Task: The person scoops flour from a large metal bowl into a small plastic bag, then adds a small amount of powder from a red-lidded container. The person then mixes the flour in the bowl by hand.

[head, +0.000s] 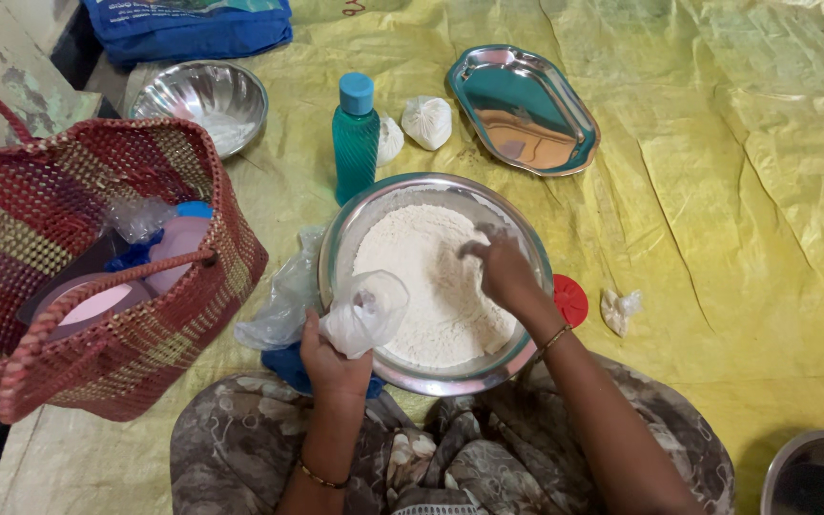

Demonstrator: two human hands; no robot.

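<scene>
Right hand [500,269] down in the flour [431,286], palm turned under, fingers loosely bent with tips sunk into the powder near the heap's upper right edge, clamped on nothing; forearm slanting up from the lower right across the lap, a thin bangle at the wrist. Left hand [334,360] fisted tight round the gathered neck of a small clear plastic bag [366,311], knuckles facing the camera, forearm rising almost straight from the bottom edge, another bangle low on that wrist. Bag puffed and pale, long axis running up and to the right from the fist, its closed end hanging over the near-left rim of the steel bowl [336,250]. Bowl round and wide, sitting on the yellow woven sheet [736,191] directly before the knees, flour mounded across most of its bottom. Crumpled clear plastic [283,305] against the bowl's left side, blue cloth showing beneath it. Upright teal bottle [355,138] with a blue cap just beyond the bowl's far rim. Farther back, two small tied white pouches [426,121] beside an oblong steel tray [525,110], long axis slanting from upper left to lower right. Red lid [570,298] close against the bowl's right side. Woven red basket [97,286] well to the left, a second steel bowl [200,100] behind it.
</scene>
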